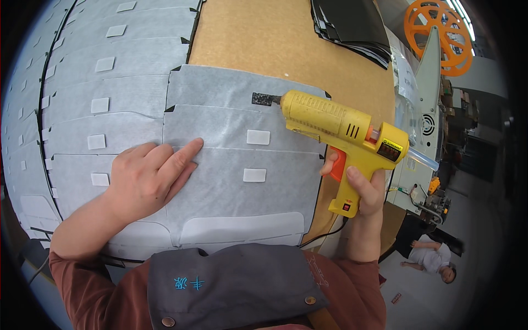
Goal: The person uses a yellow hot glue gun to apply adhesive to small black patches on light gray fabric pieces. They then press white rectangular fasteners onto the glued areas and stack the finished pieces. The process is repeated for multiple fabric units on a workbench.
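Observation:
My right hand [364, 190] grips a yellow hot glue gun [330, 115] by its handle, with a finger at the orange trigger [337, 164]. The gun's nozzle points left, at a small dark rectangular patch [262, 99] on a grey fabric-like sheet [214, 88]. A clear glue stick [422, 159] juts out of the gun's back. My left hand [146, 176] rests on the overlapping grey sheets, index finger stretched out, holding nothing that I can see. White rectangular pads [258, 137] sit on the nearer sheets, right of that fingertip.
More grey sheets with white pads [100, 105] overlap in rows at the left. Brown board [247, 33] shows beyond them, with black sheets [352, 27] stacked at the far right. Beside the table stands a machine with an orange reel [439, 36]. Another person [432, 256] is at the right.

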A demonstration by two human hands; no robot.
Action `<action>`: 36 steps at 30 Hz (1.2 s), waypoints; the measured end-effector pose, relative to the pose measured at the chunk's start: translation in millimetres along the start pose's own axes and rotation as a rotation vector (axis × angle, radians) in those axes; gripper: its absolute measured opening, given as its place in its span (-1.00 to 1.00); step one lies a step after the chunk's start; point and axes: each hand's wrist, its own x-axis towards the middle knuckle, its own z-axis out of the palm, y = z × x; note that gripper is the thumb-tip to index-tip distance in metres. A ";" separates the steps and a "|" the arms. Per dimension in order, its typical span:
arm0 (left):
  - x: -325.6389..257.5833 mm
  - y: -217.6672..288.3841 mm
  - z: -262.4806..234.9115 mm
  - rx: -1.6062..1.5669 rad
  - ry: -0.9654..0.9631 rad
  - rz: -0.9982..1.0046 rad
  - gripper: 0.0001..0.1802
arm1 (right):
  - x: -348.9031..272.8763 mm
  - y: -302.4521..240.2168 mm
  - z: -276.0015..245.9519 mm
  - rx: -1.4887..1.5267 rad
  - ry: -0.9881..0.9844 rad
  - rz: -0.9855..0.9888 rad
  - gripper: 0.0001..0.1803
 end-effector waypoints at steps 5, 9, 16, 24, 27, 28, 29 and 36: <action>-2.7 -1.2 1.1 -0.040 -0.008 -0.001 -0.45 | -1.0 -0.8 3.0 0.008 0.015 -0.002 -0.50; -2.3 -1.1 1.7 -0.038 0.003 0.000 -0.45 | 3.4 -6.4 13.8 0.024 0.012 -0.004 -0.48; -2.4 -1.3 2.0 -0.036 0.006 0.000 -0.45 | 11.3 -4.8 16.3 -0.009 -0.026 0.011 -0.48; -1.7 -0.4 -0.1 -0.026 -0.005 -0.002 -0.46 | 0.5 -2.9 14.2 -0.076 0.026 0.067 -0.39; -3.5 0.4 1.2 -0.035 0.004 -0.001 -0.47 | -5.8 -3.7 12.3 0.076 0.052 0.094 -0.42; -3.0 0.5 1.9 -0.043 0.007 0.000 -0.47 | -9.4 -3.4 11.3 0.151 0.063 0.103 -0.43; -2.4 0.6 1.3 -0.065 0.008 -0.012 -0.45 | -15.2 -0.2 4.5 0.278 0.056 0.086 -0.45; 8.9 21.1 -39.1 -0.454 -0.191 -0.370 -0.36 | -100.8 29.9 -67.5 0.875 0.360 -0.100 -0.54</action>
